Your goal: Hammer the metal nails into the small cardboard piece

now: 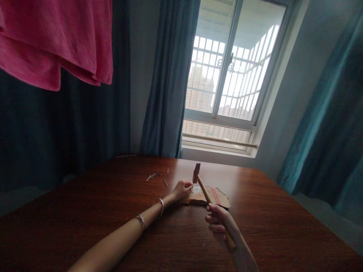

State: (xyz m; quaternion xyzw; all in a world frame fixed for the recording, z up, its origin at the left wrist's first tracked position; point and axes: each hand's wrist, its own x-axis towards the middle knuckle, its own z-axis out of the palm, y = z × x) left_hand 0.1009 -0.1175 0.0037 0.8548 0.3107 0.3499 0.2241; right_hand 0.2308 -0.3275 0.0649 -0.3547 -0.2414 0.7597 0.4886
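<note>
My right hand [219, 221] is wrapped round the wooden handle of a hammer [206, 193]. The hammer's dark head is raised at the far end, close by the fingertips of my left hand [183, 189]. Those fingers are pinched together on a thin nail [193, 184], which looks upright and is mostly hidden by the fingers and hammer head. Under both lies a piece of cardboard [224, 198] with rows of small dots and a pink-red strip; my left hand rests at its left end. What lies beneath the cardboard is hard to make out.
Several loose nails [153, 175] lie on the brown wooden table [136, 234], left of my left hand. Behind the table are blue curtains [167, 83] and a barred window [224, 75]. A pink cloth [62, 41] hangs at the upper left.
</note>
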